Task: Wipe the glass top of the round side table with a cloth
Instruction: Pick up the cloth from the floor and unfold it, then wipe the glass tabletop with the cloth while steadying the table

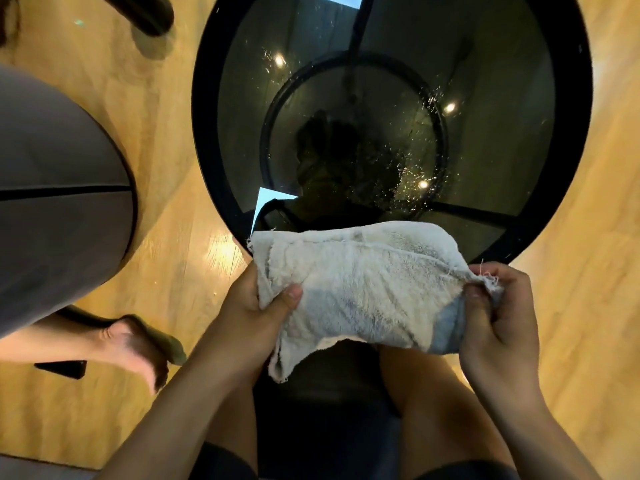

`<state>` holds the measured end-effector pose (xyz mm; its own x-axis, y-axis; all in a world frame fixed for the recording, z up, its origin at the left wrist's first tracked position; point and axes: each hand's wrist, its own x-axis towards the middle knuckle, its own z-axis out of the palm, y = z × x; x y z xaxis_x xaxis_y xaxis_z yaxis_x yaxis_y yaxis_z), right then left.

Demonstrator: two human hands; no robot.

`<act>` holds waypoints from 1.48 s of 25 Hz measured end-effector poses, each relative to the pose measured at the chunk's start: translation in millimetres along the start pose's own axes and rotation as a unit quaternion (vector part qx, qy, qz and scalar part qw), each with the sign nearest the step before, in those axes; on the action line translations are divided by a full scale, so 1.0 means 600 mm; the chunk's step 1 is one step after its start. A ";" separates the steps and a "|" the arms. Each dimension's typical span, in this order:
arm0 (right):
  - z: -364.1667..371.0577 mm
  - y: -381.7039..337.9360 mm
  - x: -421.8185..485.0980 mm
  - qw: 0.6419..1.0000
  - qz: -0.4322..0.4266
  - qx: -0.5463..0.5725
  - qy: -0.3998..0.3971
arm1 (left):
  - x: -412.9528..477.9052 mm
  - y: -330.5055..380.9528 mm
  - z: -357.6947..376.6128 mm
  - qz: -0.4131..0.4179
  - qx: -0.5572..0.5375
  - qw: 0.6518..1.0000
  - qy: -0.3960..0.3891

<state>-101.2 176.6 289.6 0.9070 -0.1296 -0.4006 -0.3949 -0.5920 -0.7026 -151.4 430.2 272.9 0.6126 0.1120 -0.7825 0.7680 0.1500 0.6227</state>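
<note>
A round side table (207, 109) with a black rim and a dark glass top (491, 140) fills the upper middle of the head view. Small bright specks dot the glass, and a lower black ring shows through it. I hold a frayed white cloth (360, 289) stretched between both hands, above the table's near edge and over my knees. My left hand (252, 313) pinches its left side with the thumb on top. My right hand (498, 317) grips its right end. The cloth hides the near part of the rim.
A wooden floor (173, 237) surrounds the table. A grey round seat (62, 202) stands at the left, with another person's bare foot (135, 344) and a black flat object (62, 368) below it. A dark chair leg (145, 12) stands at the top left.
</note>
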 end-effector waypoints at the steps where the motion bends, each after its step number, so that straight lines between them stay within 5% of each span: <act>1: 0.002 0.007 0.001 1.000 0.005 0.000 0.005 | 0.005 -0.004 0.003 0.003 0.017 1.000 -0.006; 5: 0.026 0.063 0.012 0.999 0.025 -0.041 0.005 | 0.057 -0.006 -0.001 0.084 0.150 0.985 -0.009; 8: 0.025 0.102 0.068 0.989 0.006 -0.138 -0.050 | 0.113 0.019 -0.017 0.214 0.395 0.893 -0.026; 11: 0.026 0.118 0.112 0.981 -0.063 -0.178 -0.051 | 0.151 0.024 -0.023 0.252 0.515 0.819 0.032; 17: 0.019 0.123 0.104 0.982 -0.140 -0.126 0.025 | 0.140 0.008 -0.018 0.337 0.503 0.790 0.094; 20: 0.022 0.123 0.081 0.981 -0.145 -0.104 0.072 | 0.116 -0.011 0.010 0.420 0.530 0.719 0.162; 23: 0.036 0.136 0.064 0.972 -0.171 -0.112 0.118 | 0.099 -0.057 0.049 0.465 0.611 0.638 0.059; 27: 0.030 0.146 0.054 0.968 -0.132 -0.131 0.171 | 0.081 -0.108 0.069 0.468 0.670 0.576 0.019; 28: 0.027 0.144 0.047 0.964 -0.125 -0.142 0.186 | 0.075 -0.118 0.075 0.467 0.675 0.571 -0.007; 30: 0.043 0.136 0.025 0.938 -0.172 -0.199 0.225 | 0.063 -0.125 0.076 0.455 0.624 0.634 -0.037; 32: 0.100 0.119 -0.012 0.923 -0.229 -0.253 0.177 | 0.083 -0.103 0.055 0.472 0.540 0.695 0.051; 35: 0.208 0.122 -0.058 0.902 -0.193 -0.386 -0.027 | 0.129 -0.058 0.007 0.438 0.552 0.687 0.175; 37: 0.217 0.140 -0.044 0.886 -0.185 -0.422 -0.044 | 0.164 -0.045 -0.007 0.400 0.577 0.694 0.158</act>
<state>-177.4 234.3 164.5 0.9223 0.2373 -0.3052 0.2102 -0.9704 -0.1193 -112.9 441.3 179.0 0.9979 -0.0558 -0.0323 -0.0432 -0.9511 0.3058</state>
